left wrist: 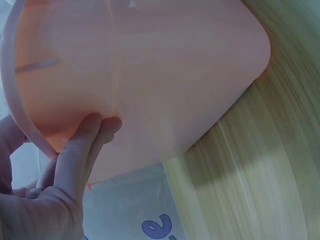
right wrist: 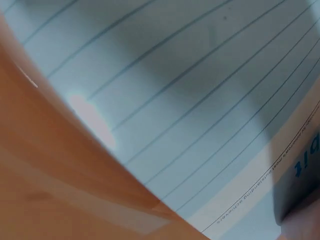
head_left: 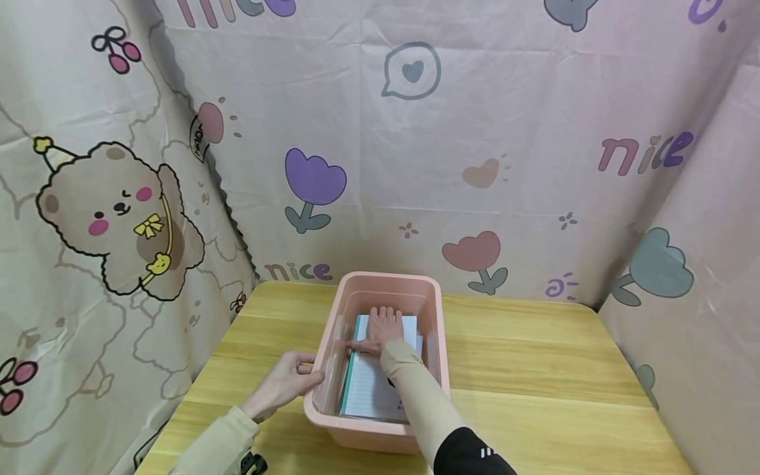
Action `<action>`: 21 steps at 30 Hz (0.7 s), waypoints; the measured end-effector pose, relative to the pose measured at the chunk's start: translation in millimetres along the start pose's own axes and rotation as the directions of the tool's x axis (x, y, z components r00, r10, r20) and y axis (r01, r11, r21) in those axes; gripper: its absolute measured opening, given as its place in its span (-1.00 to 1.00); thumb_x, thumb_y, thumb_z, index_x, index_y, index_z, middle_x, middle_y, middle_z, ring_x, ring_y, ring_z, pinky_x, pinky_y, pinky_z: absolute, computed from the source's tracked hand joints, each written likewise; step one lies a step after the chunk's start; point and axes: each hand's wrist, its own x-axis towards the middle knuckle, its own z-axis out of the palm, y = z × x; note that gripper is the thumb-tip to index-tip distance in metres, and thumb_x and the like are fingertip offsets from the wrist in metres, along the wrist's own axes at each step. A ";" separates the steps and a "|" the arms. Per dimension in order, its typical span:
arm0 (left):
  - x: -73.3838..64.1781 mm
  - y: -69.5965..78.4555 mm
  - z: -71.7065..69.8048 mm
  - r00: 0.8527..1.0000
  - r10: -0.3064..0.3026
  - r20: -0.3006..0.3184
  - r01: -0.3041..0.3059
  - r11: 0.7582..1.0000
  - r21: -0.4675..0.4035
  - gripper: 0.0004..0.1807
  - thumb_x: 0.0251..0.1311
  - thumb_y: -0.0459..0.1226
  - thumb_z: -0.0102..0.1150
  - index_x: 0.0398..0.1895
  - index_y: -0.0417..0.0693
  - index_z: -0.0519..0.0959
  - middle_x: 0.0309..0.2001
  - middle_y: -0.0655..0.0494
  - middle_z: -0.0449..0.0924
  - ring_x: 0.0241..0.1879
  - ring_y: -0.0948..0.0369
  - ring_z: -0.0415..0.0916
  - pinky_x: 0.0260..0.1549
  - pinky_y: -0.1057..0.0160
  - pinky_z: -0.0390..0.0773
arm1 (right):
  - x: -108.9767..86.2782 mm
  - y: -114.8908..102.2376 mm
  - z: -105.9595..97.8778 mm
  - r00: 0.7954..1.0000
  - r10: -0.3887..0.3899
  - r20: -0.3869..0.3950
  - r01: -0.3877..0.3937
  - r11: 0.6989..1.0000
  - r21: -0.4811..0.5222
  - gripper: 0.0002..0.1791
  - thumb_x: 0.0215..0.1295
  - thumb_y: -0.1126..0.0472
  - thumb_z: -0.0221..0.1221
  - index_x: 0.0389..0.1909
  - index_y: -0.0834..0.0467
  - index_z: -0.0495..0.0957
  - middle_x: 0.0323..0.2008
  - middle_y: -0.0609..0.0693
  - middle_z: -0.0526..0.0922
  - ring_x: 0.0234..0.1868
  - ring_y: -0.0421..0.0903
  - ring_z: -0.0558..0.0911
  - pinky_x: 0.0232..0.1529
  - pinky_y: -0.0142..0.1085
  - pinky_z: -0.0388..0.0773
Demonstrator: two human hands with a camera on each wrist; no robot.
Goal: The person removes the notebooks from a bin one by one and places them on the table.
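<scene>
A pink plastic bin (head_left: 368, 435) stands on the wooden table. My left hand (head_left: 286, 382) grips its left rim, thumb on top; in the left wrist view the fingers lie against the bin's outer wall (left wrist: 175, 65). Inside the bin lies a notebook (head_left: 369, 389) with a lined, pale cover and a teal spine along its left edge. My right hand (head_left: 384, 328) reaches in and rests on it, fingers extended and thumb out to the left. Close up, the right wrist view shows the notebook's ruled lines (right wrist: 175, 90) beside the orange-looking bin wall (right wrist: 75, 175).
Wooden tabletop (head_left: 534, 382) extends to both sides of the bin. A printed cloth (head_left: 386, 152) with flowers and a bear hangs behind and along the sides. Another pale sheet edge (head_left: 419, 343) shows under the notebook's right side.
</scene>
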 end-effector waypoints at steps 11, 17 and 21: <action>-0.8 2.2 2.0 1.000 -0.015 -0.017 0.015 1.000 0.012 -0.41 0.25 -0.38 0.06 0.25 -0.68 0.32 -0.06 -0.45 0.68 -0.10 -0.10 0.74 -0.19 0.11 0.79 | 1.1 -8.0 -17.6 1.000 0.003 -0.021 -0.002 1.000 0.016 -0.14 -0.07 -0.56 0.26 -0.08 0.11 0.45 -0.16 0.05 0.57 -0.10 0.01 0.45 0.09 -0.10 0.44; -2.2 3.0 0.1 1.000 0.008 0.006 -0.008 1.000 -0.005 -0.42 0.28 -0.40 0.02 0.26 -0.71 0.28 -0.07 -0.46 0.68 -0.10 -0.14 0.74 -0.18 0.08 0.79 | 4.7 -13.9 -43.3 0.997 -0.059 -0.044 0.055 0.996 -0.069 -0.11 -0.07 -0.60 0.22 -0.07 0.12 0.50 -0.15 0.06 0.62 -0.10 0.00 0.55 0.06 -0.11 0.51; -3.0 3.1 0.6 1.000 0.003 0.005 -0.003 1.000 -0.008 -0.42 0.27 -0.39 0.03 0.27 -0.69 0.30 -0.06 -0.46 0.68 -0.09 -0.16 0.73 -0.16 0.09 0.79 | 6.3 -14.9 -66.0 0.996 -0.088 -0.025 0.085 0.992 -0.090 -0.09 -0.02 -0.60 0.17 0.02 0.12 0.50 -0.08 0.06 0.64 -0.06 -0.01 0.56 0.10 -0.11 0.52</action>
